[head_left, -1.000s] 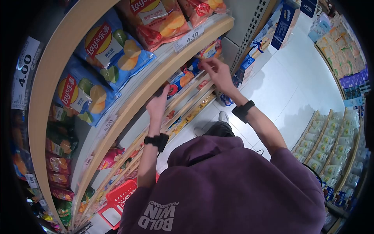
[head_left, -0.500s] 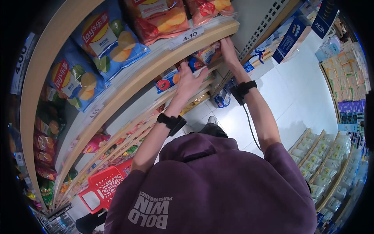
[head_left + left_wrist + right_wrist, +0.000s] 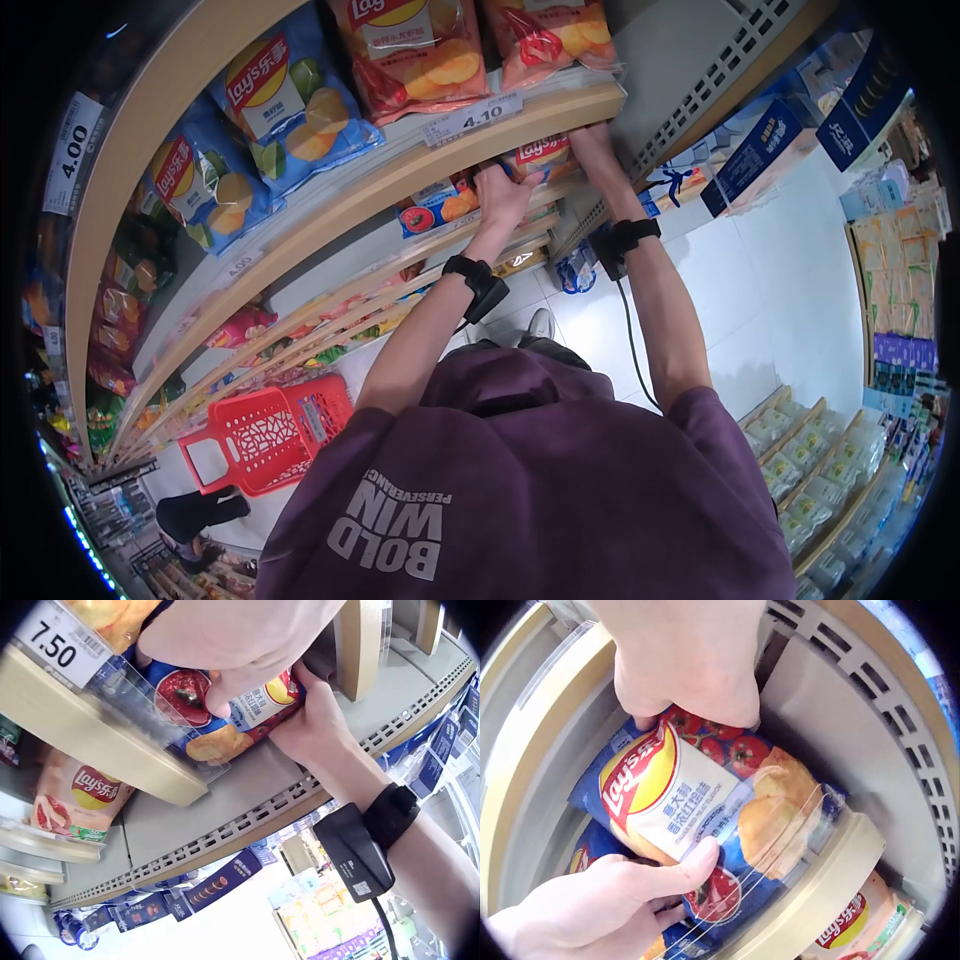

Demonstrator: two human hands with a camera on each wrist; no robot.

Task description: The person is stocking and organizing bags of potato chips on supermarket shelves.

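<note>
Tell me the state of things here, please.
Blue, tomato-printed Lay's chip bag: held, front showing.
Bare left grip: pinching that bag, thumb on its front.
Bare right grip: at its top edge, fingers mostly hidden.
Black wrist straps: fastened, both worn.
Red plastic basket: on the white floor.
Blue, lime-printed Lay's bags: on display, higher up.
Orange Lay's bags: on display, higher up.

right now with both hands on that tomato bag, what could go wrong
The bag could snag on the clear guard, since its lower edge sits behind it. The left hand has its thumb on the bag's front, so a hard squeeze might crush the contents. A second blue bag shows close beside it and may shift if the first one moves.
</note>
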